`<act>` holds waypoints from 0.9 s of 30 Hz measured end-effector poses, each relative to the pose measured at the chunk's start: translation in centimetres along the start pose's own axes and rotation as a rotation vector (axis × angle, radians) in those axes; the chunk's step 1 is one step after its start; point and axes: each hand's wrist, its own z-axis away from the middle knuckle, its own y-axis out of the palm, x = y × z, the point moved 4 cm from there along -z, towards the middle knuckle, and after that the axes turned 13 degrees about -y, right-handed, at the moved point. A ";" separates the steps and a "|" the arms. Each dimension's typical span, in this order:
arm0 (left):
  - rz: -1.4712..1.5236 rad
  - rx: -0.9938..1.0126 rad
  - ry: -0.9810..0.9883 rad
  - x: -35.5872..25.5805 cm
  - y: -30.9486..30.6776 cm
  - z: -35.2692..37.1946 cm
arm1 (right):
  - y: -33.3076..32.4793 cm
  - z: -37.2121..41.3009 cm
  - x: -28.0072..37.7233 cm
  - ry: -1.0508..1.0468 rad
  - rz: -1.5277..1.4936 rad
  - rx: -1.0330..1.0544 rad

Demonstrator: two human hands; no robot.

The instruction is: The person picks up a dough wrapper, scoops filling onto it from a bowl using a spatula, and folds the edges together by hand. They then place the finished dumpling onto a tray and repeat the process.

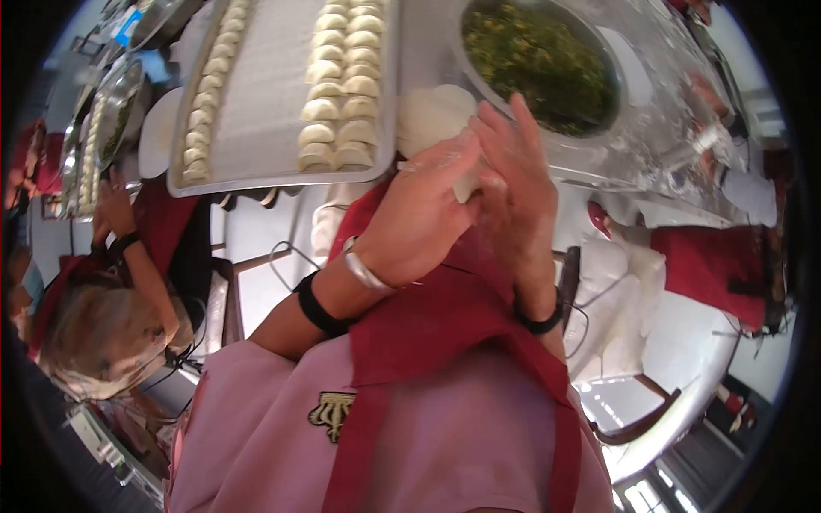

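Observation:
My left hand (pixel 423 218), with a silver bangle at its wrist, meets my right hand (pixel 520 175) in front of my chest. A small pale dumpling (pixel 466 185) shows between them, mostly covered by fingers and thumbs. Both hands press on it, and the fingers of the right point up and away. Flour whitens the fingers. Just beyond the left hand lie round dough wrappers (pixel 436 115) on the table. A steel bowl (pixel 617 85) of chopped green filling (pixel 539 64) stands past the right hand.
A metal tray (pixel 265 103) to the left carries rows of folded dumplings (pixel 342 111). The floury table (pixel 658 162) extends right. Co-workers' hands (pixel 115 209) are at the left, and another person's arm (pixel 714 167) is at the right. Chairs stand below.

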 end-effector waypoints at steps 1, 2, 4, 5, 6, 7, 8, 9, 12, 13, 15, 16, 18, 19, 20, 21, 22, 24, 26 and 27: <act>-0.074 -0.015 0.012 -0.1 -1.0 0.2 | -0.1 0.0 0.3 0.065 -0.099 -0.013; -0.147 -0.030 0.024 -0.3 -2.0 0.5 | 0.0 -0.1 0.6 0.130 -0.206 -0.022; 0.208 0.082 -0.044 -0.4 -4.0 1.1 | -0.6 -0.2 1.1 0.185 -0.212 -0.097; 0.089 0.048 0.022 -1.2 -5.8 1.9 | -0.8 0.1 0.9 0.186 -0.230 -0.101; -0.023 -0.026 0.053 -2.1 -7.8 2.5 | -1.1 0.4 0.6 0.188 -0.240 -0.105; -0.134 -0.095 0.082 -3.1 -9.7 3.1 | -1.5 0.7 0.5 0.193 -0.244 -0.110; -0.245 -0.158 0.110 -4.0 -11.4 3.4 | -1.8 0.9 0.4 0.216 -0.274 -0.110; -0.299 -0.250 0.116 -4.8 -13.4 3.6 | -2.1 1.0 0.5 0.240 -0.303 -0.111; -0.535 -0.507 0.085 -6.0 -19.7 3.8 | -2.3 1.1 1.4 0.301 -0.387 -0.126; -0.677 -0.569 0.047 -6.0 -21.4 3.8 | -2.4 1.2 1.5 0.309 -0.398 -0.125; -0.958 -0.682 -0.035 -5.7 -23.7 3.8 | -2.4 1.4 1.6 0.323 -0.412 -0.114; -0.989 -0.674 -0.036 -5.4 -24.1 3.8 | -2.4 1.4 1.6 0.328 -0.416 -0.099; -1.046 -0.657 -0.040 -4.9 -24.5 3.7 | -2.4 1.5 1.5 0.334 -0.416 -0.079; -1.030 -0.656 -0.045 -4.7 -24.5 3.6 | -2.4 1.6 1.5 0.336 -0.412 -0.075; -1.046 -0.644 -0.050 -4.6 -24.5 3.6 | -2.4 1.6 1.4 0.339 -0.406 -0.070; -1.060 -0.633 -0.056 -4.6 -24.5 3.6 | -2.5 1.7 1.3 0.340 -0.401 -0.066; -1.076 -0.621 -0.062 -4.6 -24.5 3.6 | -2.6 1.8 1.1 0.341 -0.396 -0.063; -1.009 -0.588 -0.106 -4.2 -24.0 3.7 | -2.5 1.8 1.0 0.347 -0.399 -0.067; -1.031 -0.582 -0.091 -4.0 -23.9 3.7 | -2.4 1.8 0.9 0.359 -0.413 -0.077; -1.086 -0.593 -0.055 -3.8 -24.3 3.6 | -2.4 1.9 0.8 0.367 -0.417 -0.074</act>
